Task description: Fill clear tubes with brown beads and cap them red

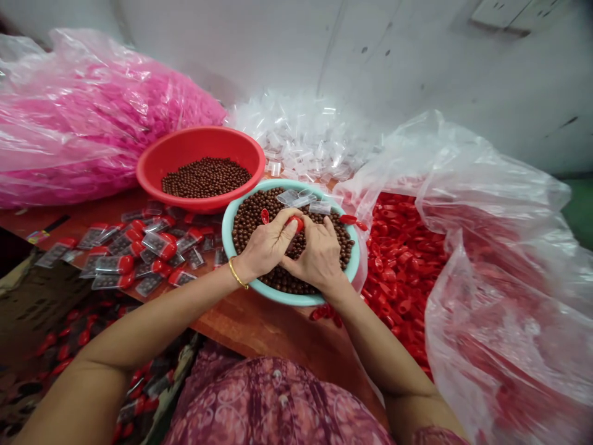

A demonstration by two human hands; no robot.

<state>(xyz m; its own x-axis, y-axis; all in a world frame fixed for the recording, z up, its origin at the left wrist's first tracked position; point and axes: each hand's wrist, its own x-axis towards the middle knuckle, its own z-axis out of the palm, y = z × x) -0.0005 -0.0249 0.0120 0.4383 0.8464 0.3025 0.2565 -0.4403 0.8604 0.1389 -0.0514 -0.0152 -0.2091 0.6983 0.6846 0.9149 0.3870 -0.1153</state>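
Observation:
Above a pale turquoise basin (225,232) of small brown balls (250,210), my two hands meet. My left hand (271,242), with a gold bangle at the wrist, is closed with thumb and forefinger at a red cap (297,224). My right hand (319,252) is closed around the cap from the other side; its fingers hide most of what is attached to it. Another small red cap (265,216) shows beside my left fingers. Clear plastic cases (301,199) lie on the balls at the far side, and a red cap (348,219) is at the right rim.
A red basin (146,167) with brown balls stands behind on the left. Filled, red-capped cases (115,264) are heaped on the table (259,321), more in a box below. Clear cases (315,136) pile at the wall. Bags hold pink pieces (115,111) and red caps (401,266).

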